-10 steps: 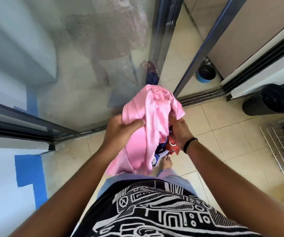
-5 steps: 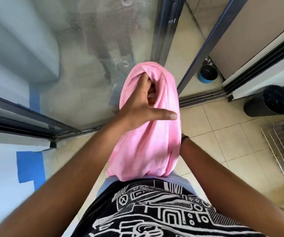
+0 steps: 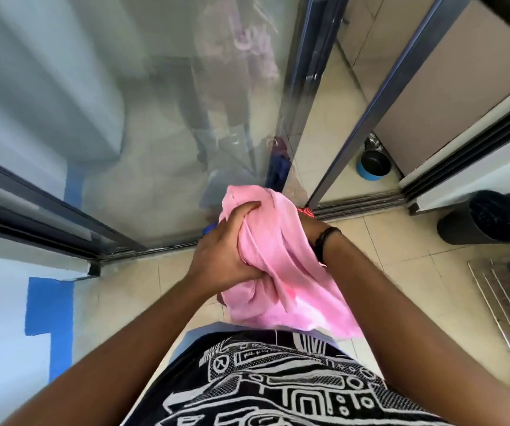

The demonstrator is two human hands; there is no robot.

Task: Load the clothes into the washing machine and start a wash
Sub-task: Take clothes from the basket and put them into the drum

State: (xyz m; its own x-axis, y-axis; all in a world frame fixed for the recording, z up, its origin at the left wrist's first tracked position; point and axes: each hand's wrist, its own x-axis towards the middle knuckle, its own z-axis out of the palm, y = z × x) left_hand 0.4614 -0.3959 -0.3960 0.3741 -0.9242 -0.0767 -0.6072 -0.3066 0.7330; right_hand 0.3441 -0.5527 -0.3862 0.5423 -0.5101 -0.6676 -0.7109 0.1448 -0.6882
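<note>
I have the pink cloth [image 3: 278, 265] bunched up in front of my waist, above the tiled floor [image 3: 401, 272], and it hangs down in loose folds toward my black-and-white patterned shirt [image 3: 278, 379]. My left hand [image 3: 229, 250] is wrapped around the near side of the bundle — fingers curled over the top and dug into the fabric, thumb tucked into a fold lower down. My right hand [image 3: 307, 224] is on the far side, almost wholly buried behind the cloth; only a sliver of it above the wrist shows, with the black band [image 3: 324, 241] around my wrist just below, so I cannot tell how those fingers lie, though the hand sits right against the cloth. A bit of red and white fabric [image 3: 306, 212] peeks out at the top right edge of the pink, and a scrap of blue [image 3: 209, 229] shows at its left edge beside my left fingers.

Straight ahead is a glass sliding door [image 3: 170, 133] in a dark frame, with a gap open to its right. Through that gap a blue-rimmed bowl [image 3: 373, 164] sits on the floor. To my right stands a dark bin [image 3: 478, 218] — and nearer, a wire rack [image 3: 509, 309] lies on the tiles. Blue tape [image 3: 49, 305] marks the white wall on my left.
</note>
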